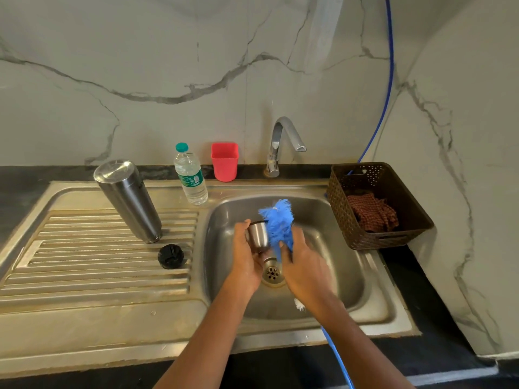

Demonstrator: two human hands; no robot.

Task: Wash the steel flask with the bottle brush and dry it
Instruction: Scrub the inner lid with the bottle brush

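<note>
The tall steel flask [127,199] stands upside down on the ribbed drainboard [84,262], left of the sink basin [337,276]. Its black stopper [170,256] lies in front of it on the ribs. Over the basin, my left hand [245,261] holds the small steel cup lid [257,236]. My right hand [304,266] grips the blue bottle brush [279,223] at the base of its bristles, and the bristles press against the cup's side. The brush's blue handle [338,357] runs down past my right forearm.
A tap [280,144] rises behind the basin, with no water visible. A plastic water bottle [191,175] and a red cup [224,162] stand at the back. A brown basket [376,206] holding a checked cloth [372,211] sits to the right. A blue hose [389,80] runs down the wall.
</note>
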